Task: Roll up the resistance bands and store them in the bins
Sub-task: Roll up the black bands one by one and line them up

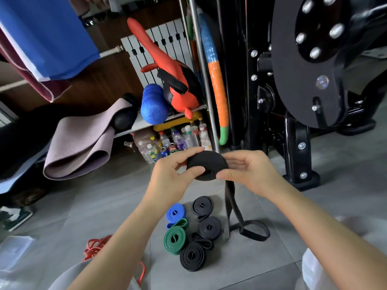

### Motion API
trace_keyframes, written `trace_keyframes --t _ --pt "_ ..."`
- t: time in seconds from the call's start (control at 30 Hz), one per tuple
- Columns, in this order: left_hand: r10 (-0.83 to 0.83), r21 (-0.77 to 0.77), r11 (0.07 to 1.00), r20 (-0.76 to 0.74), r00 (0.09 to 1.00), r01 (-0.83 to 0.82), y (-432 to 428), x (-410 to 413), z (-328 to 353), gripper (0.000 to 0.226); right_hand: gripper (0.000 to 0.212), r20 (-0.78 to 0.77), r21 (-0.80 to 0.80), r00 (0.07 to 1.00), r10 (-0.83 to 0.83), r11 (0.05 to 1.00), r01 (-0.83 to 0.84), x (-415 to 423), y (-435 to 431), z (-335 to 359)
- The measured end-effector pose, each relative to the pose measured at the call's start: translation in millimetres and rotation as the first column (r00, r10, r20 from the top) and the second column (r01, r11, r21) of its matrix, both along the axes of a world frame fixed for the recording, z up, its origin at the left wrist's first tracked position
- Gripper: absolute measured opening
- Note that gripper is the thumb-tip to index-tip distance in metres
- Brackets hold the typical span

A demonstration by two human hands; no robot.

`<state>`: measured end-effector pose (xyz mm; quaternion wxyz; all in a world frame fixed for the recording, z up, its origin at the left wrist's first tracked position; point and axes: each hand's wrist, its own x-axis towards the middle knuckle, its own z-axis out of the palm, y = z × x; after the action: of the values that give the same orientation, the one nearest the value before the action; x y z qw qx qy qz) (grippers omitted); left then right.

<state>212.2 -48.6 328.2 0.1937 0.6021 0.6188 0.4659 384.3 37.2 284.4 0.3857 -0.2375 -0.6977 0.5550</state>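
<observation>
Hands: we are holding one black band roll [206, 164] between both hands, up in the air above the grey tile floor [314, 206].
Left hand [173, 172]: we are pinching the roll's left side, with the thumb lying across its near face and the fingers curling over its top edge.
Right hand [249, 170]: we are pinching the roll's right side, with the thumb pressing at its lower edge and the fingers lying half bent, close together, behind it.
Loose tail [230, 197]: we are seeing it hanging from under the roll down to the floor, where its end is lying in an open loop.
Coiled bands: we are looking down on five lying close together below the hands. They are the blue coil [176, 213], the green coil [174, 239] touching it, and to their right the far black coil [202, 205], middle black coil [210, 227] and near black coil [192, 256].
Red band [94, 246]: it is lying loose in a tangle, left of the coils and apart from them.
Behind: we are facing a folded yoga mat [79, 141], a blue foam roller [154, 104], plastic bottles [173, 141] and a black machine frame [297, 143].
</observation>
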Motion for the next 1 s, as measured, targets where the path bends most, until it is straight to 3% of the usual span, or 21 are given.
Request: trace_keyframes --t 0.1,0.17,0.23,0.3,0.4,0.47,0.6,0.73,0.83,1.0 --pt "0.006 0.032 0.999 0.228 0.974 -0.013 2 3 -1 0.051 0.038 -0.018 0.011 1.000 -0.025 1.000 0.025 3 6 4" --pt "0.026 0.032 0.999 0.267 0.963 -0.035 4 3 -1 0.048 0.034 0.022 0.068 0.996 -0.090 0.994 0.089 3 6 7" --pt "0.033 0.042 0.998 0.213 0.976 -0.043 4 0 3 0.049 0.031 0.075 0.193 0.981 -0.177 0.968 0.160 3 6 10" --pt "0.048 0.057 0.997 0.054 0.997 -0.051 3 -7 11 0.054 0.032 0.113 0.292 0.966 -0.231 0.937 0.190 4 7 13" --pt "0.051 0.023 0.999 -0.161 0.986 -0.048 2 -20 25 0.060 0.029 0.158 0.346 0.960 -0.232 0.923 0.167 4 12 17" --pt "0.037 0.009 0.999 -0.191 0.981 -0.036 2 -24 30 0.060 0.029 0.173 0.366 0.961 -0.218 0.920 0.143 2 13 19" --pt "0.003 0.025 1.000 -0.072 0.997 -0.001 4 -26 37 0.057 0.036 0.176 0.283 0.978 -0.108 0.958 0.055 -4 11 21" --pt "0.008 0.052 0.999 -0.048 0.999 -0.005 5 -36 49 0.057 0.022 0.252 0.262 0.963 -0.099 0.965 0.031 -11 15 15" --pt "0.022 0.022 1.000 -0.055 0.998 -0.021 7 -42 54 0.055 0.019 0.142 0.177 0.986 -0.092 0.982 0.066 -12 16 15" --pt "-0.019 -0.023 1.000 -0.027 0.999 0.018 4 -37 47 0.053 0.041 0.006 0.093 0.999 0.034 0.995 -0.034 -18 3 19"
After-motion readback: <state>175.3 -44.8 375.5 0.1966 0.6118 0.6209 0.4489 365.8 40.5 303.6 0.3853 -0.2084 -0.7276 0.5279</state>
